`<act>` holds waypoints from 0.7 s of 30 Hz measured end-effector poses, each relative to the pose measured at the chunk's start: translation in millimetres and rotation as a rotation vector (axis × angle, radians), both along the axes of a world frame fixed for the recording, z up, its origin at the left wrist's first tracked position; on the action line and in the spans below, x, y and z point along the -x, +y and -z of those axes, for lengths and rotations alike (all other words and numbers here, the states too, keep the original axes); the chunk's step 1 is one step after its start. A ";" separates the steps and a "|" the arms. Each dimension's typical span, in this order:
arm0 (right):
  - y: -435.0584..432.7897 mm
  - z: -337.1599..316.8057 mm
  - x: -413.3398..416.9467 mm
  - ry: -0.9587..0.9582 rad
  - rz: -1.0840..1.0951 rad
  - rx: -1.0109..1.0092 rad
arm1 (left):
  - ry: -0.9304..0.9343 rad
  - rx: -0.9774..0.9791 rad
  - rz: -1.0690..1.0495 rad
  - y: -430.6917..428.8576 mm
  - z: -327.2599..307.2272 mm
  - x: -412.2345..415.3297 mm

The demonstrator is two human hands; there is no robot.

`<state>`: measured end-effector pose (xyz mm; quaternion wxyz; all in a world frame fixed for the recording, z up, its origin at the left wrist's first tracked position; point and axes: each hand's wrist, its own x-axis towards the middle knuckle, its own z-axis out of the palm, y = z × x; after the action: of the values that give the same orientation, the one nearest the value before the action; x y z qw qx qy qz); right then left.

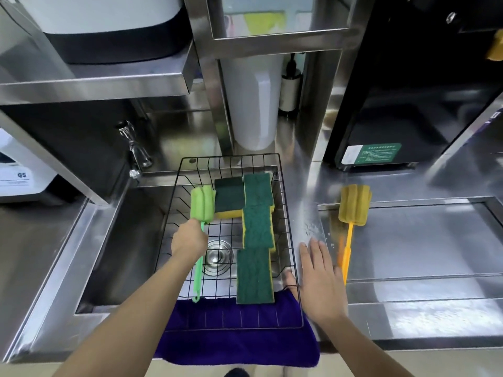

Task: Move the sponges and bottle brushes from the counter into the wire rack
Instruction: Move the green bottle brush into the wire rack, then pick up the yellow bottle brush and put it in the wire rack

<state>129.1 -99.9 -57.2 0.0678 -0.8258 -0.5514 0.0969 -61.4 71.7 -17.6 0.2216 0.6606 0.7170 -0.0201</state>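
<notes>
A black wire rack (292, 240) sits over the sink. Inside it lie several green-and-yellow sponges (257, 225), running from the back to the front edge. My left hand (189, 240) is shut on the handle of a green bottle brush (202, 204), whose foam head rests in the rack's back left beside a sponge. On the counter to the right of the rack lies a yellow bottle brush (353, 204) with an orange handle. My right hand (319, 276) is open and flat on the counter by the rack's right rim, just left of that handle.
A purple cloth (239, 341) lies under the rack's front and hangs over the counter edge. The sink drain (217, 257) shows through the wires. A faucet (134, 148) stands back left. A black appliance (402, 104) and a white cylinder (254, 104) stand behind.
</notes>
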 end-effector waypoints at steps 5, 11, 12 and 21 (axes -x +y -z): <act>-0.1 1.6 -1.1 -0.008 -0.005 -0.011 | 0.086 -0.012 0.082 -1.4 8.3 4.8; -0.5 0.9 -0.3 0.005 -0.005 0.005 | 0.316 0.039 0.196 -0.4 -10.4 -2.0; -0.4 1.1 -0.3 0.007 -0.004 0.006 | 0.351 0.031 0.216 1.5 -18.3 -4.4; 0.0 1.6 -1.0 0.033 0.009 0.014 | 0.097 -0.136 0.409 4.5 -72.3 -79.5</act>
<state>130.1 -99.9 -58.7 0.0714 -0.8269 -0.5460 0.1141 18.2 76.2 54.7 0.1333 0.8038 0.5778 -0.0481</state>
